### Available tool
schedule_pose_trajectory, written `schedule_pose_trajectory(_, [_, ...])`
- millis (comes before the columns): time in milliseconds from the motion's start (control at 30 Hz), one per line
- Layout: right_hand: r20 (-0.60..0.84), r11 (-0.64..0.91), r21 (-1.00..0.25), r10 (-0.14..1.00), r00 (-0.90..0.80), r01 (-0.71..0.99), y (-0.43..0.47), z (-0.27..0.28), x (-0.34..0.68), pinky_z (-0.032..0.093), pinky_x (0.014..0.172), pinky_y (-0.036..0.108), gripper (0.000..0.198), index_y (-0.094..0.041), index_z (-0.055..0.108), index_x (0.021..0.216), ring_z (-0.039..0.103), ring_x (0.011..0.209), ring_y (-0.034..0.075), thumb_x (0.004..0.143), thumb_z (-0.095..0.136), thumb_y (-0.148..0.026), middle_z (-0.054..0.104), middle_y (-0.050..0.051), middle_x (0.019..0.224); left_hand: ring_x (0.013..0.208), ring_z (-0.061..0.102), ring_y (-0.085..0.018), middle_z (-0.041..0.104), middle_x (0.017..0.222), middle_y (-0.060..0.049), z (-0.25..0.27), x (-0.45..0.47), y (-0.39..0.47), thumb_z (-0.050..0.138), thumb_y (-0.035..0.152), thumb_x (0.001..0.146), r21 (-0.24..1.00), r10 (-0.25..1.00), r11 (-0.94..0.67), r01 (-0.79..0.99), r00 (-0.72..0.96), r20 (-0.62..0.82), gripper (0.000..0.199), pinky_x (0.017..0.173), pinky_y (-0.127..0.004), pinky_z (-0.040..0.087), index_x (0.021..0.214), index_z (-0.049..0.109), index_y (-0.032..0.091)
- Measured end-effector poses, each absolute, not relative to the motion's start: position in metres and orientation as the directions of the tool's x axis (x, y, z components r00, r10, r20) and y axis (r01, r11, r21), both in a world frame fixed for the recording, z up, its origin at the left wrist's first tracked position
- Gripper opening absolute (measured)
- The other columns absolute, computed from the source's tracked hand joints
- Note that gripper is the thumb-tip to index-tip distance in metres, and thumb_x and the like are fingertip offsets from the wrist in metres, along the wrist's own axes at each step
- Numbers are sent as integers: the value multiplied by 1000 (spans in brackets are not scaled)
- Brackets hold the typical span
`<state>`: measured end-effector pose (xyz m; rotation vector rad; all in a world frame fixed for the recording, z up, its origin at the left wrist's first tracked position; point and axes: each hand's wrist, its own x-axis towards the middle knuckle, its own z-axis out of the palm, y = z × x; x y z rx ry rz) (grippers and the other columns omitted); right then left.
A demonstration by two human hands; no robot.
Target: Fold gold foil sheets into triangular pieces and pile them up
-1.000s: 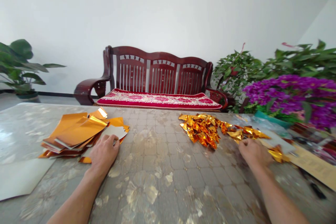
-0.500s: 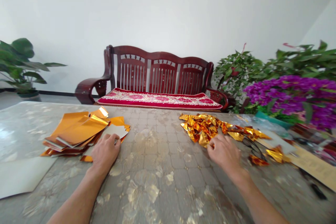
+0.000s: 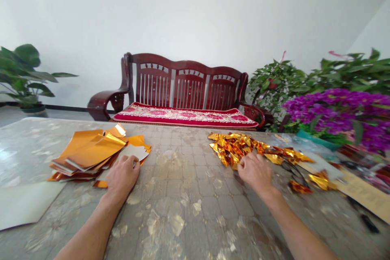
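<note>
On the left of the table lies an uneven stack of gold foil paper sheets (image 3: pixel 100 148), some with a pale side up. My left hand (image 3: pixel 123 174) rests against the stack's near right edge, fingers curled in; whatever is under them is hidden. Toward the right is a heap of crumpled or folded gold foil pieces (image 3: pixel 230 146). My right hand (image 3: pixel 255 172) is at the heap's near edge with its fingers bent together, touching or almost touching the pieces. I cannot make out what, if anything, those fingers hold.
A pale sheet (image 3: pixel 27 203) lies at the left. Right of the heap are loose foil pieces (image 3: pixel 323 179), a dark cord (image 3: pixel 294 170), a tan board (image 3: pixel 365 195) and purple flowers (image 3: pixel 341 109). A wooden bench (image 3: pixel 189 85) stands beyond the patterned table (image 3: pixel 176 195).
My right hand has shifted slightly left and up along the near edge of the foil heap. My left hand and the paper stack have stayed in place.
</note>
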<state>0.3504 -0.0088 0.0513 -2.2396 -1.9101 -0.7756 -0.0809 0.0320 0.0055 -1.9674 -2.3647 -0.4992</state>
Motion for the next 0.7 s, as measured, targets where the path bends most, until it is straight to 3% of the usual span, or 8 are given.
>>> schedule_pose_trajectory(167, [442, -185, 236, 895, 64, 954, -8, 51, 350, 38, 74, 32, 20, -21, 71, 77, 54, 89, 24, 86, 56, -29, 67, 9, 93, 102, 62, -27, 65, 109, -8, 5, -81, 33, 38, 40, 94, 224, 954, 154, 962, -204, 220, 34, 64, -29, 40, 102, 68, 26])
schedule_pose_trajectory(300, [482, -194, 141, 870, 104, 971, -10, 50, 359, 39, 77, 33, 26, -22, 72, 81, 56, 90, 24, 89, 53, -38, 67, 7, 93, 102, 62, -26, 65, 110, -7, 5, -82, 33, 38, 40, 94, 231, 954, 157, 960, -208, 216, 34, 65, -28, 40, 102, 68, 27])
schedule_pose_trajectory(400, [489, -244, 50, 852, 189, 969, -15, 50, 381, 41, 79, 33, 31, -22, 72, 90, 58, 93, 24, 92, 47, -40, 68, 7, 96, 103, 61, -26, 64, 110, -7, 5, -82, 32, 38, 40, 93, 234, 954, 153, 960, -205, 219, 34, 65, -29, 40, 102, 68, 26])
schedule_pose_trajectory(500, [428, -405, -22, 822, 375, 914, -25, 47, 415, 44, 76, 34, 34, -24, 72, 104, 60, 97, 27, 92, 45, -41, 68, 8, 109, 102, 61, -27, 64, 109, -8, 5, -81, 32, 37, 40, 94, 227, 953, 149, 962, -201, 226, 35, 65, -29, 40, 101, 68, 26])
schedule_pose_trajectory(700, [378, -594, 117, 768, 517, 796, -49, 27, 481, 47, 86, 42, 46, -17, 63, 127, 59, 106, 34, 87, 46, -31, 66, 16, 118, 100, 62, -26, 64, 110, -7, 4, -81, 33, 37, 40, 94, 206, 954, 147, 967, -193, 229, 35, 65, -30, 40, 102, 68, 26])
